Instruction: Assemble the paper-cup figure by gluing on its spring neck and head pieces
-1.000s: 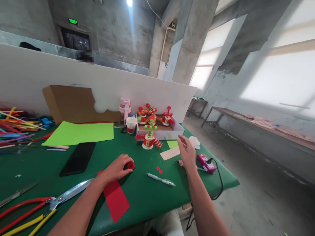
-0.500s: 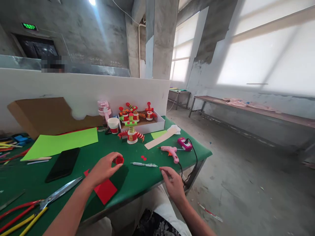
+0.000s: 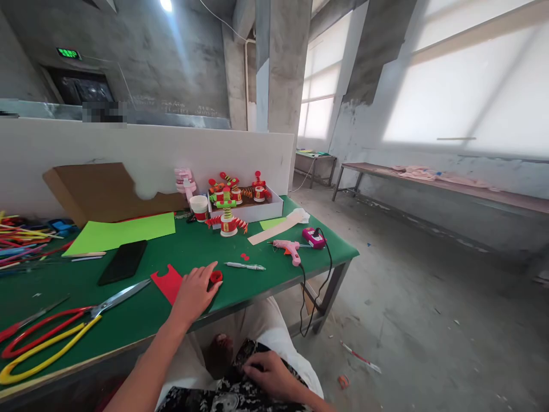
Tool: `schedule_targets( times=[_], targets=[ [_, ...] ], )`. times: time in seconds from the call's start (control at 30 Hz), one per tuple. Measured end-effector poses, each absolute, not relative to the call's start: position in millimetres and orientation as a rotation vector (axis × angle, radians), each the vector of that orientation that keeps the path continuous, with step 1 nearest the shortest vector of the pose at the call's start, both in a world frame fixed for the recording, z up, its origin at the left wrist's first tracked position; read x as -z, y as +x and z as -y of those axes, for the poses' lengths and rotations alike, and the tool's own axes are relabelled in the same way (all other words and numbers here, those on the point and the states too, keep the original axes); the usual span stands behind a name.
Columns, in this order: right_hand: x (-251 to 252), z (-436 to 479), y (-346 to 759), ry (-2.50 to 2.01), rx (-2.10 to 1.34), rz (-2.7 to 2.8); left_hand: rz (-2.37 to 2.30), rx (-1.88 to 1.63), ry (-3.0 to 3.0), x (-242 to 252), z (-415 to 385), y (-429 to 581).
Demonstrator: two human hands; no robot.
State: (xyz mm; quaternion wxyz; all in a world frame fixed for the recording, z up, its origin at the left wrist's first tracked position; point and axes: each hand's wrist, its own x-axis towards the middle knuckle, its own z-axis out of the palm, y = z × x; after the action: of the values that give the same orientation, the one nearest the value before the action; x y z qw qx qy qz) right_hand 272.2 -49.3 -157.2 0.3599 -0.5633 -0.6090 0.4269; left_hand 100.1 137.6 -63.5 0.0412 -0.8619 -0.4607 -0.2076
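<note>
My left hand (image 3: pixel 196 290) rests at the front of the green table. Between its thumb and index finger is a small red ring-shaped piece (image 3: pixel 216 276), close to the tabletop; whether it bears on the table I cannot tell. Beside that hand lies red paper (image 3: pixel 168 282) with a curved cut-out, partly covered by the hand. A white pen (image 3: pixel 245 266) and small red paper dots (image 3: pixel 244 257) are just to the right. My right hand (image 3: pixel 270 372) lies on my lap with its fingers loosely curled, and no object shows in it.
Large scissors (image 3: pixel 96 312) and a black phone (image 3: pixel 123 262) lie on the left. A pink glue gun (image 3: pixel 288 249), its cable hanging over the edge, is at right. Behind stand paper-cup figures (image 3: pixel 229 225), a white box (image 3: pixel 257 213) and paper cups (image 3: pixel 199 208).
My left hand has lowered toward the table with the red ring-shaped piece. My right hand has moved from the table edge down to my lap. The view has shifted slightly.
</note>
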Motion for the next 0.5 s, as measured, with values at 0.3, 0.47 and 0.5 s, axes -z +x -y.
schedule_targets(
  times=[0.3,0.47,0.5],
  targets=[
    [171,25,276,-1.588,-0.86,1.469,1.338,0.577,-2.712,50,-130,105],
    [147,37,278,-1.496,-0.693,1.582,1.4,0.558,-2.815,33,-136,97],
    [136,35,279,-1.457,-0.71,1.616,1.407,0.608,-2.839,25,-143,94]
  ],
)
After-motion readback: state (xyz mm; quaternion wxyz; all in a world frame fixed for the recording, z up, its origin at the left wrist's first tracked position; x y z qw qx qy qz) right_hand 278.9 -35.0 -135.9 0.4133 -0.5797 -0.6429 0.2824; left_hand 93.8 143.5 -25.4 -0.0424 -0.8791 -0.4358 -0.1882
